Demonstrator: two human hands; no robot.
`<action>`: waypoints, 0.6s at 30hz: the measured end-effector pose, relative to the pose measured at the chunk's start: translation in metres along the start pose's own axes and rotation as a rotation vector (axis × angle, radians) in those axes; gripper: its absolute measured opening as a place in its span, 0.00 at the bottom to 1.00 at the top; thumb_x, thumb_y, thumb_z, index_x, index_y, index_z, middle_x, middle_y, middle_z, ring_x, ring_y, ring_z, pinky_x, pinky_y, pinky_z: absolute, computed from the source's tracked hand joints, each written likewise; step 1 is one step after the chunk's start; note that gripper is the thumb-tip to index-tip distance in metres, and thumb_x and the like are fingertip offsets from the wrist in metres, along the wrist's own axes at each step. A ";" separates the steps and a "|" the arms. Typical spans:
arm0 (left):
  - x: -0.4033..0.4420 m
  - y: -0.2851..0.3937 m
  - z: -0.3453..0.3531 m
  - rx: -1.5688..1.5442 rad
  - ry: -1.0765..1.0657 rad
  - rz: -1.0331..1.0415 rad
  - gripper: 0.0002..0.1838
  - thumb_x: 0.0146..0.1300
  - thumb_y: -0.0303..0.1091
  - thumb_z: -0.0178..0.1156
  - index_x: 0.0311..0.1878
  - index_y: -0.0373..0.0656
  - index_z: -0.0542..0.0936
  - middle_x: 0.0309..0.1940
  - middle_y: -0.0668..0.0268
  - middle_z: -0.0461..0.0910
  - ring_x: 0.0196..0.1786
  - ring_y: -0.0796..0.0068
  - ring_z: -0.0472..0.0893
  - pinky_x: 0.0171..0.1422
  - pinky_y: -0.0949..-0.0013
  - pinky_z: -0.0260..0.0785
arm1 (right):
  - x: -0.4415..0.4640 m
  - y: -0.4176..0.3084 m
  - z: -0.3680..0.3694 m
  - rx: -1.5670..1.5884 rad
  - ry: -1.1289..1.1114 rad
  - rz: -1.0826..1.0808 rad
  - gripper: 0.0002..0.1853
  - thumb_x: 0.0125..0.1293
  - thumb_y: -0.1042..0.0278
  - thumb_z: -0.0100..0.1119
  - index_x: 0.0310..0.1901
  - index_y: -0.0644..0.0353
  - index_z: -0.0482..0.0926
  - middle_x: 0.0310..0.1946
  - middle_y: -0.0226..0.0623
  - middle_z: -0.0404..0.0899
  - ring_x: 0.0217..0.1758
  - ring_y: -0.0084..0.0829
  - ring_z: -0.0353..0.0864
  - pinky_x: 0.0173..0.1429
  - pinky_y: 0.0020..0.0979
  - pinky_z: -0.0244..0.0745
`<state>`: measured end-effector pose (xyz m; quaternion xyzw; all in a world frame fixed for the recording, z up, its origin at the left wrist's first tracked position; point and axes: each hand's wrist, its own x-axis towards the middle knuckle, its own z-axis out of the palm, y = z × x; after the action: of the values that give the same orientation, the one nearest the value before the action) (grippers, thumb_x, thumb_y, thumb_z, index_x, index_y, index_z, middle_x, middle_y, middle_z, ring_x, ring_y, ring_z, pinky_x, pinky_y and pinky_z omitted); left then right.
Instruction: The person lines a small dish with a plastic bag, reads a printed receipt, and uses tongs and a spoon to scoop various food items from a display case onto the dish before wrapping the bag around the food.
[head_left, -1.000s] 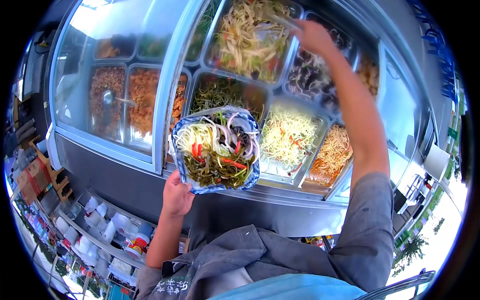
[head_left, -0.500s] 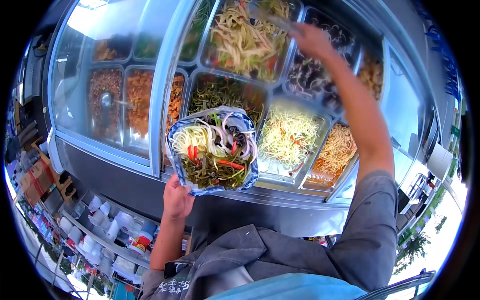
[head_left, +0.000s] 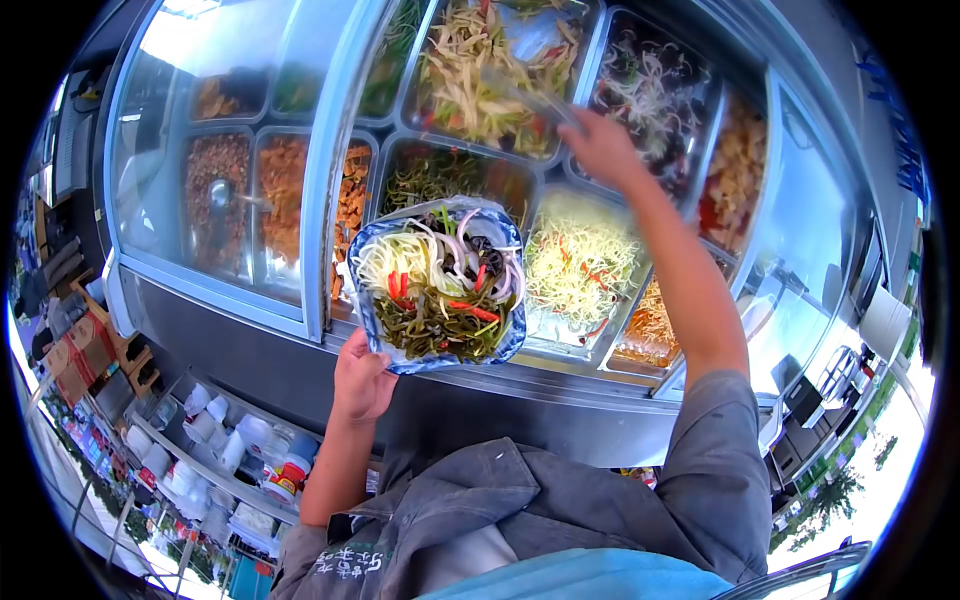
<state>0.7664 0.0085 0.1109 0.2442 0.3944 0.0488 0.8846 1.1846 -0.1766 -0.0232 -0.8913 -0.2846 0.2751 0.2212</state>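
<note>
Grey-sleeved: gripping blurred utensil (head_left: pixel 545 103) in right hand (head_left: pixel 605 150), above pale strips (head_left: pixel 465 60); pinching patterned dish (head_left: pixel 374 330) by near corner with left hand (head_left: pixel 363 380), before open cabinet (head_left: pixel 316 200). Advisable: squeezing lightly, draining over source tray, tilting neither dish nor mixed shreds (head_left: pixel 395 262); bracing underside against sag.

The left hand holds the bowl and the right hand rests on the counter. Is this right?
No, the right hand holds a blurred tool over the top tray, as the head view shows; the left hand does hold the bowl.
</note>
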 end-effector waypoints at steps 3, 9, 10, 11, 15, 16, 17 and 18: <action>0.002 -0.002 0.001 0.008 -0.005 -0.002 0.29 0.60 0.19 0.53 0.67 0.26 0.72 0.63 0.49 0.80 0.66 0.55 0.81 0.75 0.52 0.70 | -0.016 -0.003 0.016 -0.188 0.109 -0.147 0.27 0.74 0.52 0.57 0.69 0.56 0.71 0.46 0.50 0.85 0.48 0.53 0.86 0.53 0.50 0.81; 0.009 0.000 0.008 0.032 -0.017 0.004 0.29 0.60 0.18 0.50 0.68 0.27 0.71 0.64 0.50 0.80 0.67 0.55 0.81 0.76 0.51 0.69 | -0.005 0.000 0.002 -0.213 0.124 -0.136 0.19 0.75 0.56 0.54 0.61 0.53 0.78 0.42 0.45 0.87 0.44 0.52 0.86 0.49 0.53 0.80; 0.014 0.003 0.012 0.040 -0.022 -0.004 0.29 0.61 0.17 0.49 0.68 0.27 0.71 0.63 0.50 0.80 0.67 0.55 0.81 0.75 0.51 0.70 | -0.007 -0.004 -0.003 -0.155 0.138 -0.074 0.19 0.74 0.55 0.56 0.60 0.51 0.82 0.41 0.46 0.87 0.45 0.52 0.86 0.51 0.51 0.81; 0.020 0.004 0.018 0.046 -0.024 -0.015 0.29 0.61 0.17 0.48 0.68 0.28 0.71 0.63 0.50 0.80 0.66 0.55 0.81 0.75 0.52 0.70 | -0.012 -0.005 -0.013 -0.159 0.139 -0.076 0.19 0.74 0.55 0.56 0.60 0.51 0.82 0.41 0.46 0.87 0.45 0.52 0.86 0.51 0.51 0.81; 0.058 0.005 0.017 0.109 -0.017 -0.019 0.25 0.64 0.19 0.49 0.66 0.31 0.73 0.57 0.55 0.84 0.57 0.63 0.85 0.63 0.59 0.78 | -0.025 -0.011 -0.046 -0.028 0.069 0.008 0.20 0.74 0.52 0.57 0.61 0.49 0.83 0.39 0.47 0.88 0.45 0.52 0.87 0.51 0.47 0.80; 0.069 0.006 0.018 0.118 -0.009 -0.016 0.24 0.65 0.19 0.50 0.65 0.32 0.74 0.55 0.57 0.84 0.55 0.65 0.86 0.61 0.60 0.79 | -0.033 -0.016 -0.056 -0.011 0.101 0.022 0.20 0.74 0.53 0.57 0.61 0.50 0.83 0.38 0.47 0.88 0.44 0.51 0.87 0.51 0.47 0.80; 0.079 0.006 0.020 0.126 -0.001 -0.018 0.23 0.65 0.20 0.51 0.64 0.32 0.75 0.53 0.58 0.85 0.52 0.66 0.86 0.59 0.61 0.80 | -0.041 -0.022 -0.068 0.006 0.130 0.040 0.20 0.74 0.53 0.57 0.61 0.51 0.83 0.38 0.48 0.87 0.43 0.51 0.87 0.51 0.46 0.79; 0.091 0.007 0.018 0.114 -0.025 -0.022 0.21 0.65 0.21 0.51 0.62 0.33 0.76 0.51 0.59 0.85 0.51 0.67 0.86 0.60 0.60 0.80 | -0.047 -0.030 -0.083 -0.004 0.132 0.031 0.20 0.73 0.54 0.59 0.62 0.52 0.83 0.36 0.47 0.87 0.39 0.47 0.87 0.48 0.43 0.79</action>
<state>0.8424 0.0327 0.0632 0.2904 0.3880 0.0133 0.8746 1.1916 -0.2042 0.0724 -0.9123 -0.2562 0.2185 0.2333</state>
